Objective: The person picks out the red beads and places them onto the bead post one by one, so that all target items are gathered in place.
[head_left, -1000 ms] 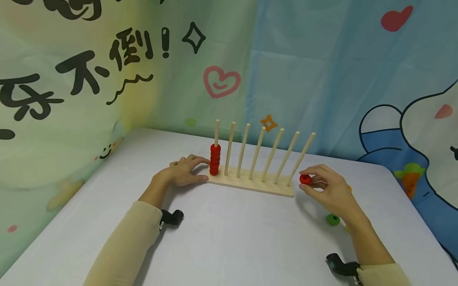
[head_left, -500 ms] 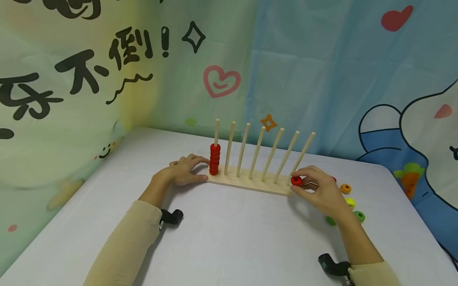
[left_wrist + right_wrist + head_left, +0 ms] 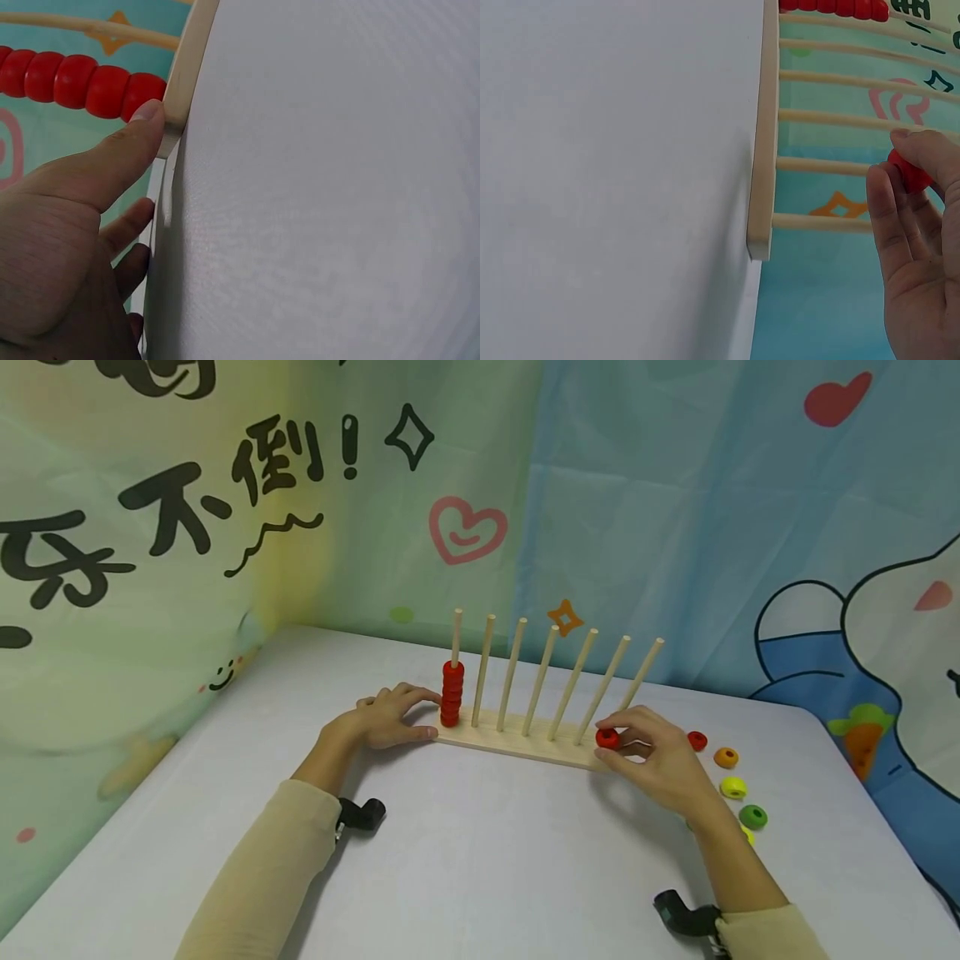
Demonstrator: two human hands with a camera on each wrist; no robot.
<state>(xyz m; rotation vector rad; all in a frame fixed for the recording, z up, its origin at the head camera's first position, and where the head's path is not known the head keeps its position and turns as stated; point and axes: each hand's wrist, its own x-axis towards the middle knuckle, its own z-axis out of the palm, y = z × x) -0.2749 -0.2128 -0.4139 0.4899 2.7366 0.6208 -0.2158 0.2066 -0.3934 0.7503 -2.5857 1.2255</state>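
Note:
A wooden peg rack [image 3: 517, 745] with several upright pegs stands on the table. Its leftmost peg carries a stack of red beads [image 3: 452, 695]. At the rack's left end, my left hand [image 3: 390, 718] holds the base between thumb and forefinger; in the left wrist view the thumb [image 3: 120, 157] presses on the base beside the lowest bead. My right hand [image 3: 656, 760] pinches one red bead [image 3: 607, 738] between thumb and fingertips, in front of the rack's right end. The right wrist view shows that bead [image 3: 911, 174] apart from the pegs, partly hidden by the fingers.
Right of the rack lie loose beads: a red bead [image 3: 697, 741], an orange bead [image 3: 726, 757], a yellow bead [image 3: 733, 787] and a green bead [image 3: 753, 817]. Others are partly hidden behind the right forearm. A printed cloth [image 3: 637, 510] hangs behind the white table [image 3: 487, 860].
My right hand has moved left with the red bead, from beside the rack to in front of its right end. More loose beads have come into view. The left hand stays put.

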